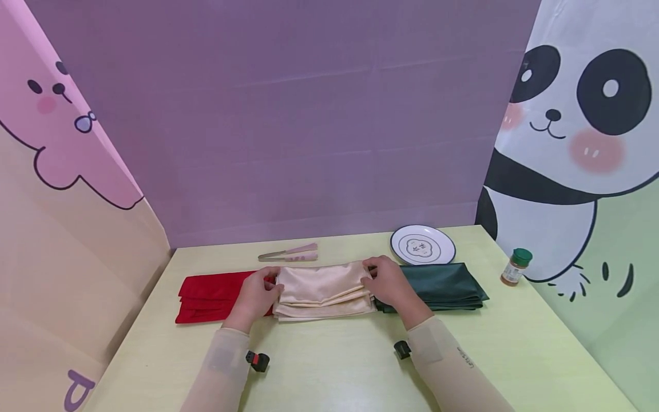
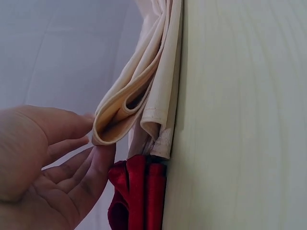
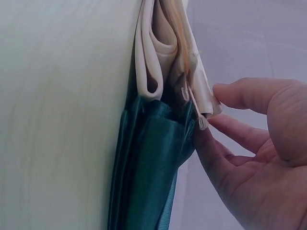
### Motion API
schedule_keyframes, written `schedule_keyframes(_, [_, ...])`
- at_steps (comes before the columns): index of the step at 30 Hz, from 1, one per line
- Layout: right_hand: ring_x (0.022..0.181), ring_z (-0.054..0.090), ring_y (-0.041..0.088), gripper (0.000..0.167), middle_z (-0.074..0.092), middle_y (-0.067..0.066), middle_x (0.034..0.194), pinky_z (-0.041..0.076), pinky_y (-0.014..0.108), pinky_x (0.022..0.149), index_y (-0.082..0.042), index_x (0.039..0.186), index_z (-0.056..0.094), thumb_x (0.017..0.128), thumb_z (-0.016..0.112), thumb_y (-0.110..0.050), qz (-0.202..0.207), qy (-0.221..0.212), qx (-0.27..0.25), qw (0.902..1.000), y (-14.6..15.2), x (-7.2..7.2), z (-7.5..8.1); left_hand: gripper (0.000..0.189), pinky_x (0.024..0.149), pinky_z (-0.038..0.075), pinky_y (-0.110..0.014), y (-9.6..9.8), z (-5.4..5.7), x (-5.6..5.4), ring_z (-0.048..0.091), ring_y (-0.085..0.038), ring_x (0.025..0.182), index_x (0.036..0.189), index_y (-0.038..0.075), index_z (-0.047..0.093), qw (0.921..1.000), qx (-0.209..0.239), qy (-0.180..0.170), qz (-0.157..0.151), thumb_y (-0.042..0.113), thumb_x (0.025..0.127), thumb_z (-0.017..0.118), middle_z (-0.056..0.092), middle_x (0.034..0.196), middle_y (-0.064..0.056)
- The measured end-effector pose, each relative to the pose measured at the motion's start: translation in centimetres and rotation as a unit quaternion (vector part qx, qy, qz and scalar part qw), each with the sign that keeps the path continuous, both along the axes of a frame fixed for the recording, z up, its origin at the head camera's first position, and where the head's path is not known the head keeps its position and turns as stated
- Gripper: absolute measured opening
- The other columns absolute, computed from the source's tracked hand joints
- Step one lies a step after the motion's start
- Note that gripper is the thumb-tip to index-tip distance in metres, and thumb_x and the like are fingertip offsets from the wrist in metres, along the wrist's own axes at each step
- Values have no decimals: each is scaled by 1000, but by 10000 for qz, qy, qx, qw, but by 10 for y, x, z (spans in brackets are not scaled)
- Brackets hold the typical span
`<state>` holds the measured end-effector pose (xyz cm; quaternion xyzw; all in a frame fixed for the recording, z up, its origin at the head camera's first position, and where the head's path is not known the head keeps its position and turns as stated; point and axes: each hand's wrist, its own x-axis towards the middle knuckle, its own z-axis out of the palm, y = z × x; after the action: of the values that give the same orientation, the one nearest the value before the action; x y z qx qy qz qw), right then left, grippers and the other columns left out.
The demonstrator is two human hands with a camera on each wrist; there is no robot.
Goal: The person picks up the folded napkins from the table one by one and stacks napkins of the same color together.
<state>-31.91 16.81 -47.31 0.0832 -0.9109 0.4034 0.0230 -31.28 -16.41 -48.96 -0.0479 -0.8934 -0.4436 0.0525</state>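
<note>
A folded cream satin cloth (image 1: 321, 289) lies in the middle of the table, several layers thick. My left hand (image 1: 258, 294) pinches its left end between thumb and fingers; the left wrist view shows the looped fold (image 2: 112, 122) at the fingertips. At the right end, my right hand (image 1: 388, 280) pinches the upper layers, and in the right wrist view its thumb and fingers meet the cloth's edge (image 3: 204, 98). A folded red cloth (image 1: 211, 294) lies under and beside my left hand. To the right, a folded dark green cloth (image 1: 437, 286) touches the cream one.
Behind the cloths lie tongs (image 1: 289, 253) with pink handles. A white plate (image 1: 423, 245) with a dark rim stands at the back right, and a small jar (image 1: 516, 267) with a green lid is near the right edge. A purple wall (image 1: 309, 126) closes off the back.
</note>
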Motion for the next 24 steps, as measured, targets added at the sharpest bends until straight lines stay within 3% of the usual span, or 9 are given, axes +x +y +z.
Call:
schedule_keyframes(7, [99,66,27,36,66,14,113,58,43,82,3,130,69,95,74,-6,12,200,102,9997,2,0,1,42,88,60,-40,-1,-1,0,69,-24,99,134,4,68,9997,-164,179,90,7,93,78,72,113,-12])
schedule_keyframes(14, [97,66,25,29,69,11,111,58,43,84,1,122,74,94,75,-6,-10,175,174,9997,3,-1,0,32,84,60,-37,-1,-1,0,66,-21,93,124,5,73,9994,-232,116,225,6,93,79,72,105,-6])
schedule_keyframes(24, [97,66,25,27,72,14,111,57,44,86,2,121,74,95,73,-6,58,18,144,9999,3,-4,1,29,83,61,-36,-2,-2,0,68,-21,94,122,6,73,9998,-106,102,153,6,93,79,73,110,-8])
